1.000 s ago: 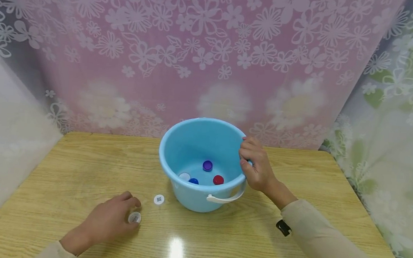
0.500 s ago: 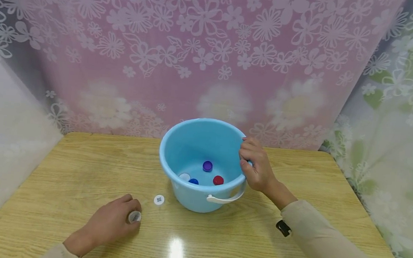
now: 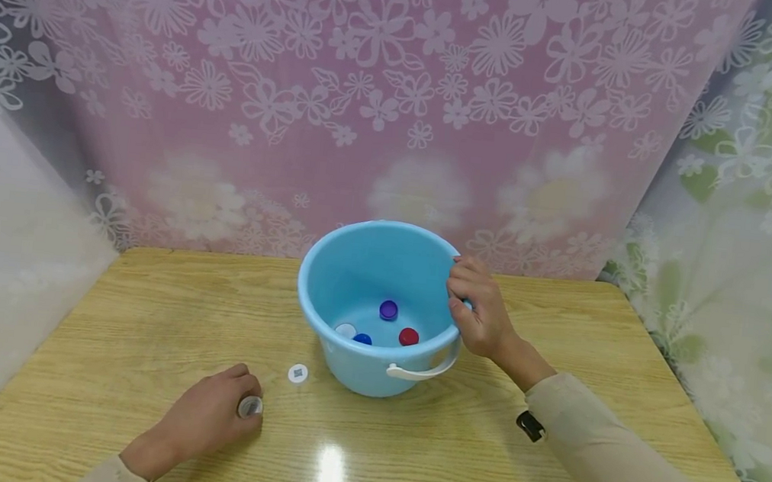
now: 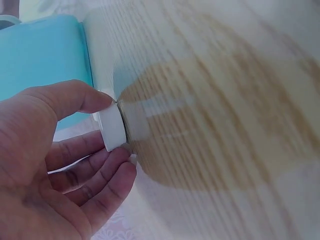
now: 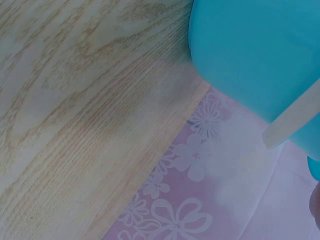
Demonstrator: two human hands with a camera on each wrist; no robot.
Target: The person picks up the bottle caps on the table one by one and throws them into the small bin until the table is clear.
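My left hand (image 3: 208, 417) pinches a white bottle cap (image 4: 113, 127) between thumb and fingertips, low at the tabletop; in the head view the cap's hollow side faces up. Just beyond those fingers a white cap with a printed square code (image 3: 298, 373) lies on the table. A light blue bucket (image 3: 364, 369) stands to the right of it. With curled fingers my right hand (image 3: 480, 307) grips the bucket's right rim. Inside the bucket lie a purple cap (image 3: 388, 310), a red cap (image 3: 408, 337), a blue cap (image 3: 362, 339) and a white cap (image 3: 345, 331).
The wooden table (image 3: 168, 291) ends at a pink floral curtain (image 3: 369, 117) behind the bucket. Its white handle (image 3: 423, 373) hangs down at the front right. Pale curtains stand on both sides. A black strap (image 3: 530, 426) shows by the right sleeve.
Over the last second the fingers of my left hand have drawn in a little around the white bottle cap. The right hand and the bucket stay where they were.
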